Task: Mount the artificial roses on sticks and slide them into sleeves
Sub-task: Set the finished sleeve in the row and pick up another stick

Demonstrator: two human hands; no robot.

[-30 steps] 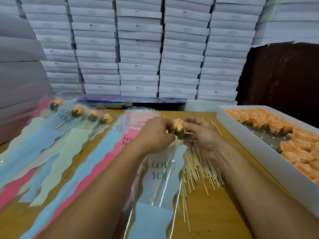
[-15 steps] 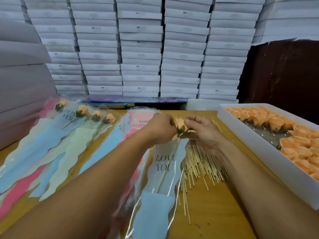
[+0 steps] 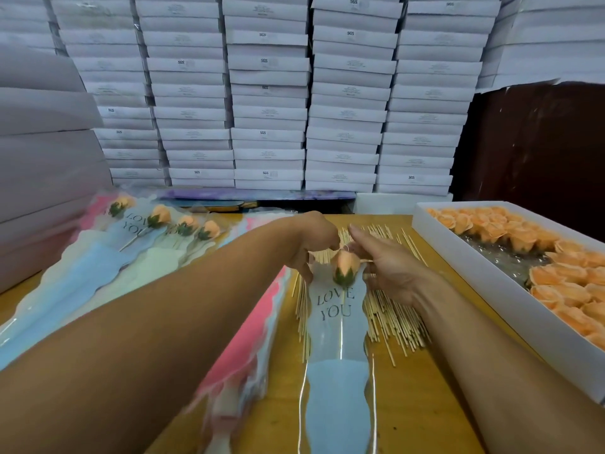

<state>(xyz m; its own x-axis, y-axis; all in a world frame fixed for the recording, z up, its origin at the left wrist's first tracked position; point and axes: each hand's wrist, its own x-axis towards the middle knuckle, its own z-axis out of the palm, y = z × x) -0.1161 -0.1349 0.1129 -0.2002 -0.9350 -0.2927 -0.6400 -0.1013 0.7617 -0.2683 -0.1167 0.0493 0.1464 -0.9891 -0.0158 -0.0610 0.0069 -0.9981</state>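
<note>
A soft peach rose (image 3: 344, 264) with a dark green calyx sits in the mouth of a glossy clear sleeve (image 3: 339, 339) at the centre of the frame, its thin pale stick running down behind the printed words "LOVE YOU". The sleeve is long and wavy-edged, with a matte pale blue lower part, and it lies lengthwise on the yellow wooden table (image 3: 422, 404).

The left hand (image 3: 316, 242) reaches in from the lower left; its fingers curl down onto the sleeve's top left edge and seem to pinch it, though blur hides the exact contact. The right hand (image 3: 384, 263) holds the top right edge of the sleeve just beside the rose, index finger stretched forward, the others bent on the film.

Under and behind the sleeve spreads a heap of thin bare wooden sticks (image 3: 393, 319). At the left, finished roses in sleeves (image 3: 157, 224) lie fanned out, with blue, mint and pink flat sleeves (image 3: 252, 326) beside them. At the right, a shallow white box (image 3: 484, 283) holds rows of peach rose heads (image 3: 523, 234). Stacked flat white cartons (image 3: 268, 93) fill the upper frame.
</note>
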